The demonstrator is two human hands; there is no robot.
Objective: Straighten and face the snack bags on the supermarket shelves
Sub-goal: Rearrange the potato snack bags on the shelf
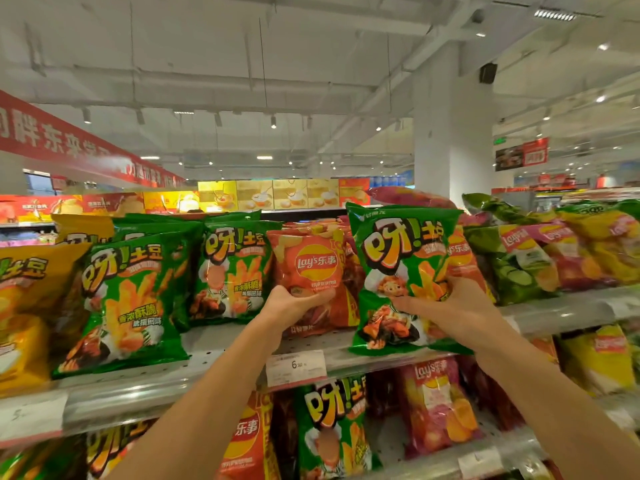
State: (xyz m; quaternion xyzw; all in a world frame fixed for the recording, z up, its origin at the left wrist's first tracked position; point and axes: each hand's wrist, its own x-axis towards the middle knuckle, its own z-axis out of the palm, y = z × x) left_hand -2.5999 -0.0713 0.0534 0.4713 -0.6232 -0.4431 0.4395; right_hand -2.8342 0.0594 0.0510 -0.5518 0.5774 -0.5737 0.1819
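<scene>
The lower part of the red crisp bag (313, 271) is covered by the left hand (294, 301), and the orange bag (462, 258) behind the green bag (398, 271) is largely hidden. The yellow bag (24, 306) is cut off by the left edge. The print on the price label (296, 367) is too small to be read in full.

free: bare shelf (214, 341) between green bag (121, 306) and orange bag (311, 271)
</scene>
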